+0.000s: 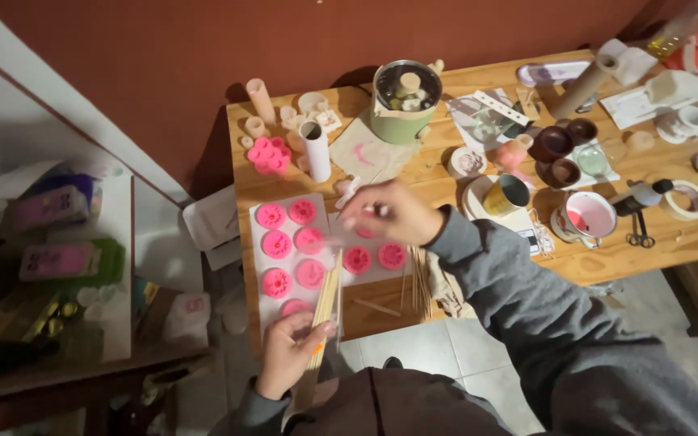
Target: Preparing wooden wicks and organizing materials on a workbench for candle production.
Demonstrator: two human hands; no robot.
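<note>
Pink wax filled the round moulds (310, 240) in a white tray (257, 257) on the wooden table (446, 173), directly under the person's two hands. The left hand (288, 352) was clenched around a bundle of thin wooden sticks (326, 300), whose free ends reached up over the tray from that grip. Just above the bundle's tips, the right hand (389, 212) pinched something small and pale; what it was I could not tell. More loose sticks (419, 282) lay right of the bundle.
</note>
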